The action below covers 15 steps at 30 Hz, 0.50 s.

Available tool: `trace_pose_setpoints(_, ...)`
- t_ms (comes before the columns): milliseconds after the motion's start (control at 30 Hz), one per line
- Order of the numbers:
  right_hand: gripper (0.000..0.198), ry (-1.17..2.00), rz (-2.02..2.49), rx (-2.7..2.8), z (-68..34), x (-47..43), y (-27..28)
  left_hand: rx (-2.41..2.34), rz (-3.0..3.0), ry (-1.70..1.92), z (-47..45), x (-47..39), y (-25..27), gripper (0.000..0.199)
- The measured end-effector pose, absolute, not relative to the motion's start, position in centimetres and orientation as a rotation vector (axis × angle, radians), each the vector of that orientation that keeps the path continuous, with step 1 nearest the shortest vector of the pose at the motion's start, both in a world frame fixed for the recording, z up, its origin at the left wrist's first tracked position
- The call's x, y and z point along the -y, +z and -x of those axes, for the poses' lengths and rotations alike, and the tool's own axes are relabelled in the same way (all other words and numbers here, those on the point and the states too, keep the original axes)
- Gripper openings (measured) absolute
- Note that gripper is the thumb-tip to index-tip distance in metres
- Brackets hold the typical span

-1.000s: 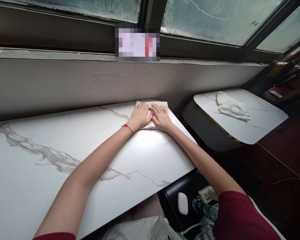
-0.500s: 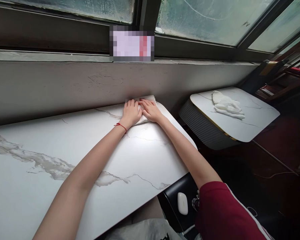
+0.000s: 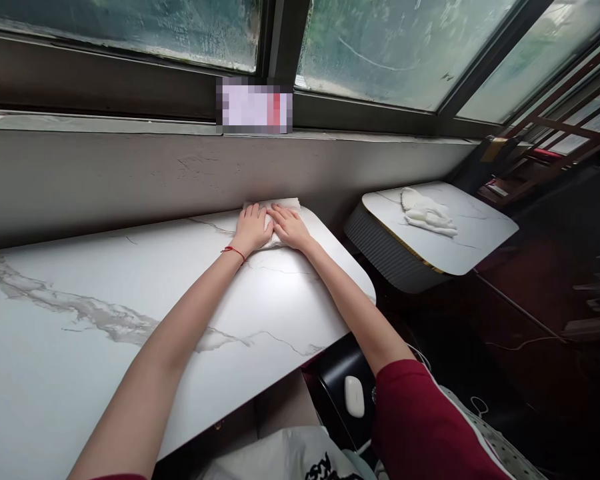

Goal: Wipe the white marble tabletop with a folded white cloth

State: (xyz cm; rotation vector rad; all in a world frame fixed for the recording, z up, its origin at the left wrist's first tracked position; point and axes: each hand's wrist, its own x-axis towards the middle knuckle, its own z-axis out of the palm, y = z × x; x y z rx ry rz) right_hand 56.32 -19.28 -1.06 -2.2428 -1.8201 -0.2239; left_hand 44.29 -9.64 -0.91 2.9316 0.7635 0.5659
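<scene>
A folded white cloth (image 3: 274, 244) lies at the far right end of the white marbled table (image 3: 290, 307), against the wall. My left hand (image 3: 253, 228), with a red string bracelet (image 3: 234, 252) at its wrist, lies flat on the cloth's left part. Beside it, my right hand (image 3: 290, 227) rests palm down on the right part, fingers stretched out and pointing toward the left hand. Both hands press on the cloth from above and hide much of its middle.
A second marbled table (image 3: 473, 247) with a crumpled white cloth (image 3: 429, 212) stands to the right. Close to me, a small white case (image 3: 354, 397) sits on a black seat (image 3: 330, 373). The wall (image 3: 130, 173) and windows (image 3: 380, 60) run along the back.
The view has tilted up a little, showing more of the windows. Both hands stay on the cloth at nearly the same spot on the table.
</scene>
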Motion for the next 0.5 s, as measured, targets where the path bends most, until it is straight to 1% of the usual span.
trace_pose_setpoints(233, 0.055, -0.236, 2.252, 1.858, -53.0, 21.5, -1.2, -0.768, -2.941, 0.573, -40.9, 11.7, -1.3, 0.057)
trace_pose_setpoints(500, 0.054, -0.289, 2.126, 1.908, -45.3, 27.7, -2.1, -0.683, -2.969, 0.627, -32.5, 16.9, -2.2, 0.058)
